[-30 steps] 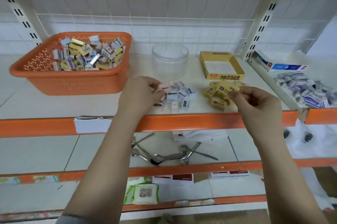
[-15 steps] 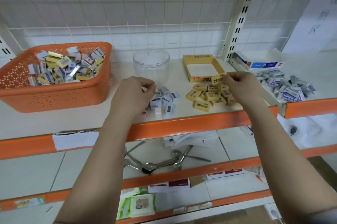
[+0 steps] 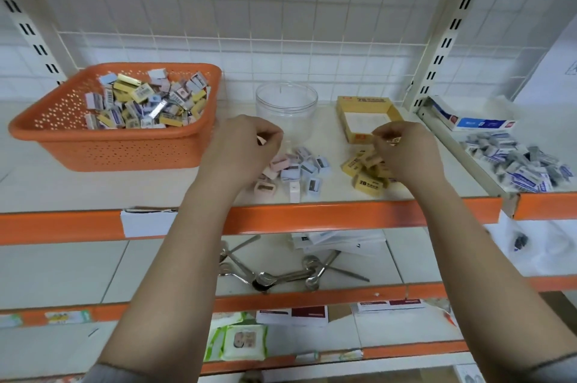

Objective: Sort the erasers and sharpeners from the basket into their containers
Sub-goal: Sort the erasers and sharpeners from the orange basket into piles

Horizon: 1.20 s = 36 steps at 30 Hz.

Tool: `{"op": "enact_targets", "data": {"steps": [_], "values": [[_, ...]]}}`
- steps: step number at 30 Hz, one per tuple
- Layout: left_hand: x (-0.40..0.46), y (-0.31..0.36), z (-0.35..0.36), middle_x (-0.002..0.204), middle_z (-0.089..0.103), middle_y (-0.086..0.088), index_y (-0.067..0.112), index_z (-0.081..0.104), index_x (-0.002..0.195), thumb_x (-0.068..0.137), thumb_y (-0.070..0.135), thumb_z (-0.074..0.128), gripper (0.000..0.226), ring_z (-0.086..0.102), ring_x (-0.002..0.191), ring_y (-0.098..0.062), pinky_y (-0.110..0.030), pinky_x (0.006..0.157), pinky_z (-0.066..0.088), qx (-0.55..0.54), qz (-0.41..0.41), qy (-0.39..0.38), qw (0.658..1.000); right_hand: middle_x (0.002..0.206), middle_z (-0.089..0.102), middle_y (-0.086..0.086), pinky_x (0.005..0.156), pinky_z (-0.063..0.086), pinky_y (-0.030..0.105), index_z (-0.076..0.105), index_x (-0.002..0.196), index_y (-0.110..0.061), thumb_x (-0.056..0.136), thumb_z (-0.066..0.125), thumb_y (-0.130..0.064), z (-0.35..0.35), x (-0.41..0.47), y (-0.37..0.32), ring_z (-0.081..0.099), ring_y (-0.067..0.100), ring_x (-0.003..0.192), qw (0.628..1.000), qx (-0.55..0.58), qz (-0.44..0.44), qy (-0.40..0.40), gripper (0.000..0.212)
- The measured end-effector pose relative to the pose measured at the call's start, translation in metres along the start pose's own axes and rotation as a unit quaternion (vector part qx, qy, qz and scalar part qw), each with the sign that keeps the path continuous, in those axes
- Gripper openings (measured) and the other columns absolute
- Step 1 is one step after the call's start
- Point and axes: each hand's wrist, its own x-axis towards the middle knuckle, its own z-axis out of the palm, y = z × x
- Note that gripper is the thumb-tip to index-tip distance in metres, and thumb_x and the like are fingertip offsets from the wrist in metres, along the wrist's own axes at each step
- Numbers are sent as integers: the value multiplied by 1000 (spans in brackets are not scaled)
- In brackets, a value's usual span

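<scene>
Erasers (image 3: 368,168): lying piled at five o'clock of the yellow box (image 3: 367,106).
Right hand (image 3: 406,151): pinching one eraser above the pile.
Left hand (image 3: 246,145): curling around a pink sharpener, near the jar (image 3: 286,108).
Advice: carrying each piece fully over its rim before dropping.

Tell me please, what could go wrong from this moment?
The sharpeners lie close to the shelf's front edge; the left hand working over them might knock one off. The clear jar and yellow box stand side by side, so a piece could land in the wrong one.
</scene>
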Motion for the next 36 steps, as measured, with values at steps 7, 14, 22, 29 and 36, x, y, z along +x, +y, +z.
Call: {"op": "enact_targets", "data": {"steps": [7,14,22,29,36], "values": [[13,-46,-55,88,66,11,20,73,99,90,20,59,17,55,72,3,-10,63,41,-7,29,41,999,79,67,-4,60,44,23,70,85,-19,89,58,-20,35,-21,-75,56,9,59,997,41,-64,30,13],[36,-118,-135,93,70,8,22,74,90,89,21,58,16,61,85,-12,-31,77,50,59,58,52,995,78,70,-8,56,43,16,69,81,-25,87,59,-21,94,-32,-160,60,10,64,992,85,-67,62,12],[44,-168,-173,88,66,13,25,74,92,90,24,57,17,60,84,-8,-24,73,45,56,24,17,998,85,70,0,72,48,21,73,91,-13,85,60,-16,152,4,-228,63,14,79,993,-24,-115,-23,15],[43,-184,-180,86,61,16,26,73,98,92,27,57,17,52,81,-1,-20,72,38,75,4,20,997,101,68,1,78,53,32,72,101,-16,85,67,-29,204,72,-261,63,17,92,966,-153,-163,-132,21],[46,-190,-185,89,61,16,29,71,100,91,31,57,17,57,87,-6,-28,81,48,88,-16,12,996,76,56,0,60,44,30,52,74,-15,79,71,-39,247,96,-272,59,22,75,942,-261,-148,-153,30]]}}
